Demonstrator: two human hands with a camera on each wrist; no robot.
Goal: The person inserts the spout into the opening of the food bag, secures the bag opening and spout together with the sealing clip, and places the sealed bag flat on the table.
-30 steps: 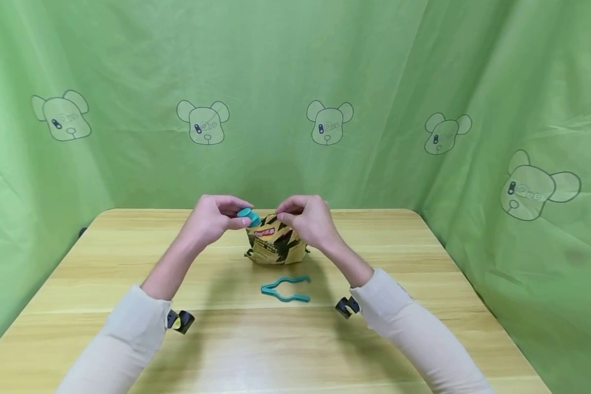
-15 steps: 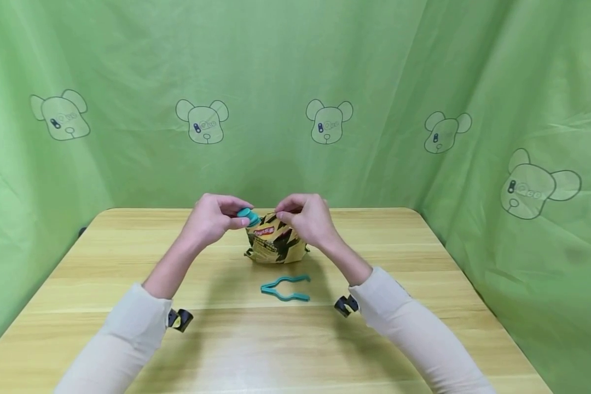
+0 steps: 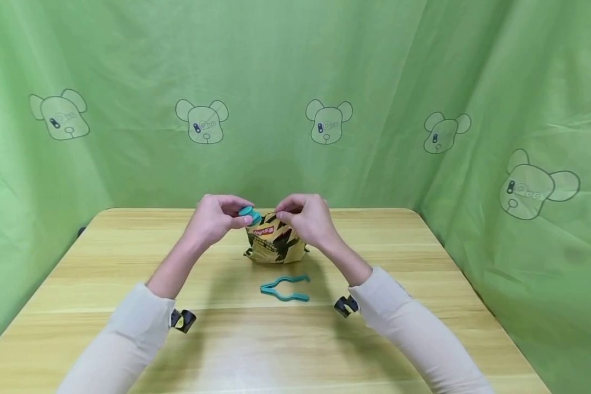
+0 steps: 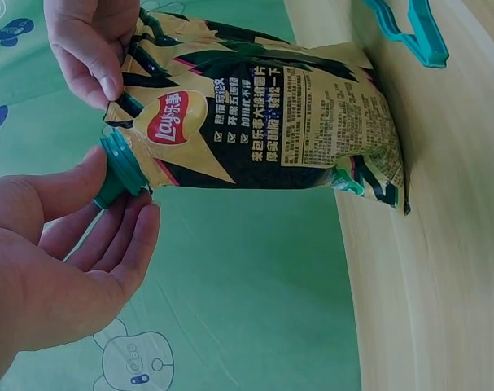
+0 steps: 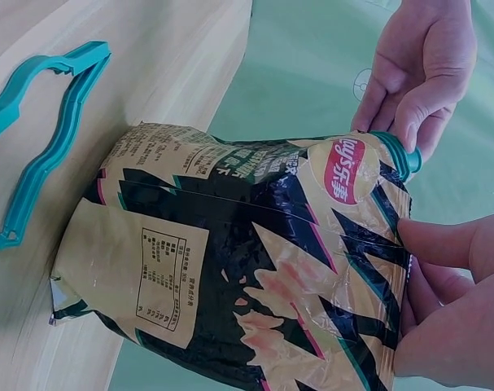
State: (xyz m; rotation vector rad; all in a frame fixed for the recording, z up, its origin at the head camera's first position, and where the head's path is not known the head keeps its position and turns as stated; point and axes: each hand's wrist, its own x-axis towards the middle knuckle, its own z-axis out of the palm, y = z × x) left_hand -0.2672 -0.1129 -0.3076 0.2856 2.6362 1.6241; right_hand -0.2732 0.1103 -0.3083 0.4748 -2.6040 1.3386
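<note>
Two pinches: left hand on the teal cap, right hand on the bag, likely light, crushable, best edge-held.

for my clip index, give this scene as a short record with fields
main item: yellow-and-black glossy snack bag, upright on pale wooden table
left hand: holds round ridged teal plastic cap at bag's top corner
right hand: pinches bag's top edge
loose item: V-shaped teal plastic clip, lying open in front of bag
backdrop: green cloth
</note>
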